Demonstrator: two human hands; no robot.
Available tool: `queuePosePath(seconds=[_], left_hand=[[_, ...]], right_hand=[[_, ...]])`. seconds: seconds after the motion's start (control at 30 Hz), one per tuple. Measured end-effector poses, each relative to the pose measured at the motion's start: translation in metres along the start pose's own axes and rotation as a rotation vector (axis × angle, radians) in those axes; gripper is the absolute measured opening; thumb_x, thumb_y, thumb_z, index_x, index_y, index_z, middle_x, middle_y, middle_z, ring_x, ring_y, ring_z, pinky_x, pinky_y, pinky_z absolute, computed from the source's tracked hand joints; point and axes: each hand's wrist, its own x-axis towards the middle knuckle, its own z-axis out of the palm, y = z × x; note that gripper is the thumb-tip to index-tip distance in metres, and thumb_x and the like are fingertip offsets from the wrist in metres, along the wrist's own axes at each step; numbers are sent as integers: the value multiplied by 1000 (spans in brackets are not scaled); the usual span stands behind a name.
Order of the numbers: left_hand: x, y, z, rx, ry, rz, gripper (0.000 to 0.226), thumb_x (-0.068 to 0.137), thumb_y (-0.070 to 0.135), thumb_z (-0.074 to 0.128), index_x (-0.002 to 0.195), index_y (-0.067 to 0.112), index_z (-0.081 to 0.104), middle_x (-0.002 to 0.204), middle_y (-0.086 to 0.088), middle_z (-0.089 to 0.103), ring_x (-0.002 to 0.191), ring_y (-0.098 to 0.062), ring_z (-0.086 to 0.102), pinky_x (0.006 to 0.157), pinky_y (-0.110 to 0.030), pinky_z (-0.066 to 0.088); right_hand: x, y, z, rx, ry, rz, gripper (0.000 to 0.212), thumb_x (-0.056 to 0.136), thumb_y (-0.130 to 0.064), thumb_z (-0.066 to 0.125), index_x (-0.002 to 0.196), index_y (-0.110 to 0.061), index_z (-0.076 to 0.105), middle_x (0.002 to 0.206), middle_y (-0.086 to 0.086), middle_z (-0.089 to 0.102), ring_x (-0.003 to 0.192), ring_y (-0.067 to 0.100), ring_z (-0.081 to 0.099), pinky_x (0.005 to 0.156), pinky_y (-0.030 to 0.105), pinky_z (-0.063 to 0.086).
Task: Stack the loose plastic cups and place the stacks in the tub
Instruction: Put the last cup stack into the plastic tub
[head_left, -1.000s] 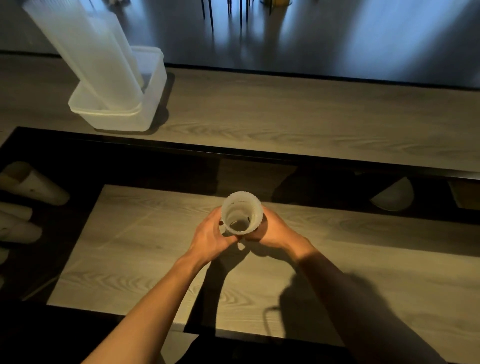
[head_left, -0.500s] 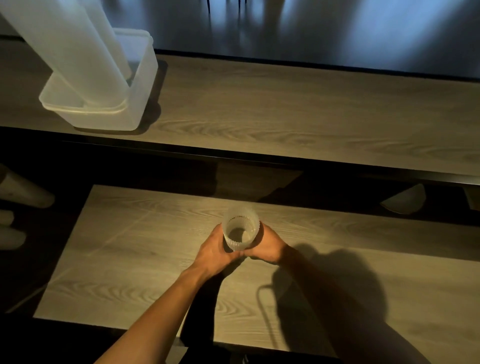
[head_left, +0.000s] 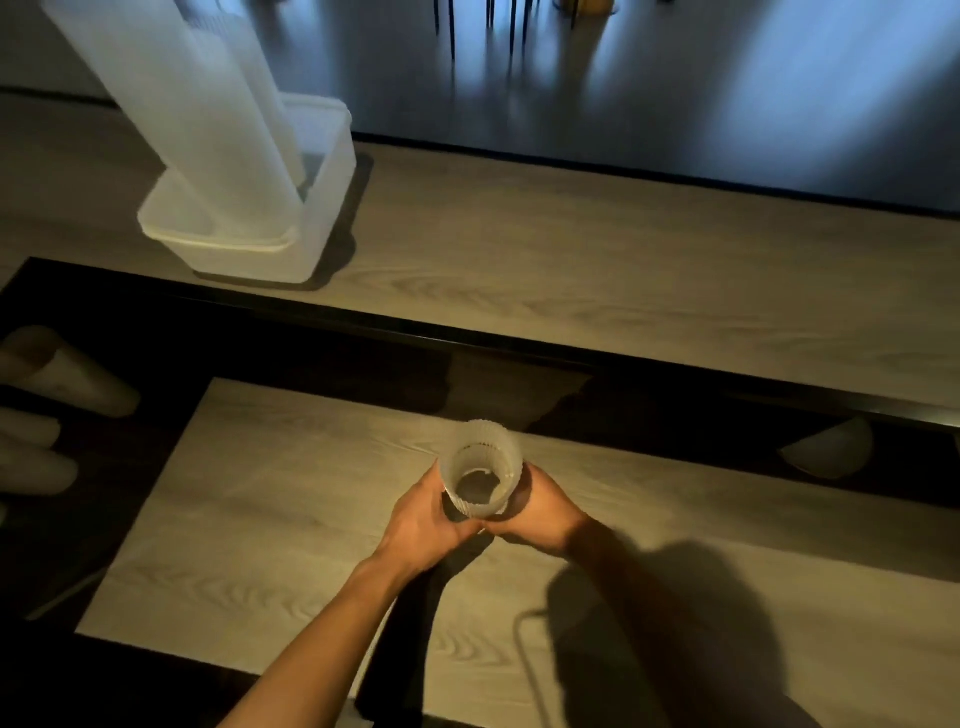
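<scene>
Two hands held a see-through plastic cup (head_left: 480, 480) just above the low table (head_left: 291, 519). The left hand (head_left: 426, 519) was curled round the cup's left side and the right hand (head_left: 540, 512) was curled round its right side, both gripping low down. The open top faced up. I could not tell if it was one cup or a few pushed together. The tub (head_left: 249, 265) sat well apart from the hands, at the back left on the long counter (head_left: 623, 270), and tall stacks (head_left: 197, 114) leaned in it. Some loose cups (head_left: 67, 379) lay on their sides in the dark at the left, and one more lay at the right. It looked like the stacking step, with the cup being pressed snug. Next, I think, the hands would need to reach for another loose cup, or carry this one over and stand it in the tub's free corner
</scene>
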Motion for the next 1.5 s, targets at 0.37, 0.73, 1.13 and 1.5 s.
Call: queuePosePath(seconds=[0.37, 0.73, 1.13, 1.5], left_hand=[[-51, 61, -60, -13, 167, 118, 68, 73, 33, 89, 115, 46, 37, 109, 29, 47, 100, 13, 49, 77, -5, 43], [-104, 87, -104, -24, 457, 229, 65, 73, 40, 87, 119, 47, 43, 115, 25, 53, 108, 16, 49, 78, -6, 44], [-93, 99, -196, -67, 481, 446, 80, 72, 61, 80, 135, 59, 32, 128, 35, 50, 119, 5, 54, 87, -7, 47], [-41, 96, -299, -65, 356, 567, 83, 67, 65, 80, 135, 51, 35, 124, 20, 58, 112, 1, 58, 92, -28, 56]], right_hand=[[-15, -94, -15, -118, -60, -221, 98, 60, -44, 95, 139, -49, 38, 133, -17, 56, 126, 2, 53, 104, 41, 51], [-34, -168, 6, -296, -45, -406, 95, 62, -54, 88, 137, -54, 28, 131, -20, 50, 124, 7, 51, 103, 41, 50], [-20, -262, 28, -250, 120, -463, 89, 61, -68, 84, 135, -49, 38, 117, -26, 53, 113, 1, 55, 96, 28, 53], [9, -347, 61, -323, 390, -482, 87, 65, -71, 79, 135, -40, 38, 110, -23, 52, 102, 3, 58, 86, 22, 55]])
